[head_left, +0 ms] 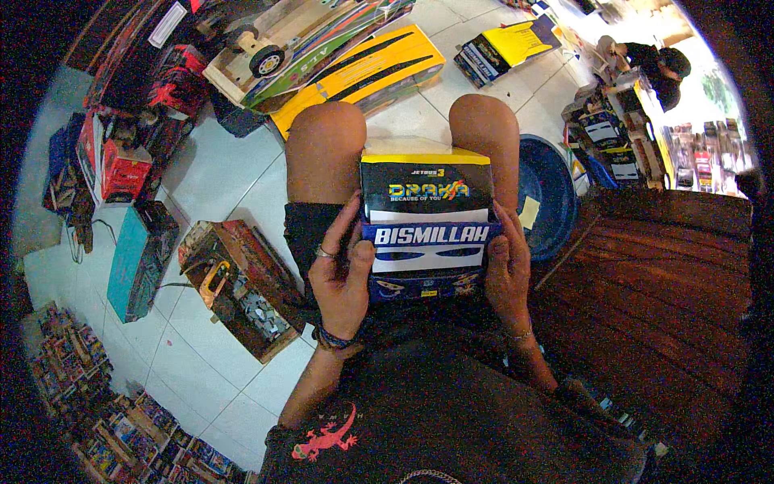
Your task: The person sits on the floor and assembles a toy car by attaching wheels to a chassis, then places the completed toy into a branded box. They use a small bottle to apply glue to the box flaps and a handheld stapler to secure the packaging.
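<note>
Between the left hand (343,278) and the right hand (508,270), a model bus (426,218) rests on the person's lap, its printed end face turned up toward the camera. Both hands clasp it: the left is wrapped around its left side with the thumb on the blue band, the right presses its right side with fingers curled along the edge. Its long axis appears to run away from the hands toward the knees, though only the end face and a strip of the yellow roof show, so the length is hidden.

Beyond the right hand a blue basin (556,202) sits on the tiled floor (218,185), partly covered by the right knee. Right of that hand lies a dark wooden desk (661,274). Left of the left hand a wooden box (242,290) of small parts lies open, with a teal box (139,258) farther left. Beyond the knees lie a yellow bus body (363,73) and a wooden chassis (282,40) with a wheel. Shelves at the lower left are too blurred to make out.
</note>
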Demonstrator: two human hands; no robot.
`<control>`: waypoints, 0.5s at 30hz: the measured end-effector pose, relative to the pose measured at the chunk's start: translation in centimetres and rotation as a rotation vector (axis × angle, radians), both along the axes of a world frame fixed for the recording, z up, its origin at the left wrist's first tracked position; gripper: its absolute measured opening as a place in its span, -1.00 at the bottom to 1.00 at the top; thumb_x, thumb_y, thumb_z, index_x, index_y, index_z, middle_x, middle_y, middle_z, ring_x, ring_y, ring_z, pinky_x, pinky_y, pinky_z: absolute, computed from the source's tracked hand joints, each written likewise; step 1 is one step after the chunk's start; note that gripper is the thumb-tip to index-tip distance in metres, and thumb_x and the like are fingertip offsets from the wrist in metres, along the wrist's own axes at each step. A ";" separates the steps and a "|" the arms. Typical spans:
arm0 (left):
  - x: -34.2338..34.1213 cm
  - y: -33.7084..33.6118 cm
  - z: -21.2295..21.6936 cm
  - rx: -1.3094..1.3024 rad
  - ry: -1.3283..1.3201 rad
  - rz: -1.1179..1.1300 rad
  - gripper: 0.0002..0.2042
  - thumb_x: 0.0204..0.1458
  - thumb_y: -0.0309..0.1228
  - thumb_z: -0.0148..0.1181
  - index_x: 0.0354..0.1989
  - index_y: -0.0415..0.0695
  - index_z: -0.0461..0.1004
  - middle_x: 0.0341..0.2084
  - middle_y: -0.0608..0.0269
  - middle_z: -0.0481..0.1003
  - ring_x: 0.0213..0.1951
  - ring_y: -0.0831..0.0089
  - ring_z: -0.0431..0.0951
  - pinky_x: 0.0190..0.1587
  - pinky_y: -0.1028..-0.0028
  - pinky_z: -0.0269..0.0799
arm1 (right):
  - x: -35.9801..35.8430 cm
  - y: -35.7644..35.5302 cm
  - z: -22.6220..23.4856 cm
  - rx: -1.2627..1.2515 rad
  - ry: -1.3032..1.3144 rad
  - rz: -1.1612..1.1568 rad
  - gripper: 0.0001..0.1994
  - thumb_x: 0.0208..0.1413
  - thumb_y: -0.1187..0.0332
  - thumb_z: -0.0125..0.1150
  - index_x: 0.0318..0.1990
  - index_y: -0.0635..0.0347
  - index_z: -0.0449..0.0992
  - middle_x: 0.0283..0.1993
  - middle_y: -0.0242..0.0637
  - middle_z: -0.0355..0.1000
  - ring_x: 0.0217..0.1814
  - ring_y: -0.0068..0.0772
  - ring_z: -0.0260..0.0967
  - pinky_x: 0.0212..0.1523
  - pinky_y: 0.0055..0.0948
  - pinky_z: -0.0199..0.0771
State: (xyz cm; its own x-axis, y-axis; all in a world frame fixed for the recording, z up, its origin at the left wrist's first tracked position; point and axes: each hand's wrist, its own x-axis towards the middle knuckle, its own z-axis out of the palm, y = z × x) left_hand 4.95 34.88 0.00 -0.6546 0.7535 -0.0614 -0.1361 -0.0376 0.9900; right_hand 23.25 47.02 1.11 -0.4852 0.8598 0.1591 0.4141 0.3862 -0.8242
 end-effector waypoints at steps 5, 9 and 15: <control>0.0 0.1 0.0 0.036 -0.019 0.004 -0.54 0.21 -0.42 0.10 0.25 -0.37 0.25 0.22 0.00 0.31 0.21 0.34 0.34 0.28 0.36 0.20 | 0.0 -0.2 0.2 -0.023 -0.006 -0.007 -0.49 0.34 0.10 -0.13 0.22 0.37 0.32 0.13 0.03 0.33 0.21 -0.08 0.28 0.23 -0.25 0.20; 0.0 0.0 -0.1 0.021 -0.025 0.003 -0.54 0.21 -0.43 0.11 0.24 -0.37 0.26 0.22 0.00 0.32 0.20 0.33 0.36 0.27 0.36 0.21 | 0.2 -0.3 0.3 -0.067 -0.057 -0.024 -0.47 0.37 0.05 -0.17 0.22 0.35 0.33 0.27 0.05 0.26 0.33 -0.09 0.19 0.33 -0.25 0.07; 0.0 -0.1 -0.2 0.008 -0.047 -0.005 -0.54 0.19 -0.46 0.12 0.25 -0.37 0.25 0.22 -0.01 0.31 0.20 0.33 0.36 0.27 0.36 0.21 | 0.0 0.0 -0.1 0.004 0.001 -0.006 -0.52 0.32 0.15 -0.11 0.22 0.35 0.32 0.10 0.04 0.35 0.17 -0.05 0.31 0.20 -0.24 0.25</control>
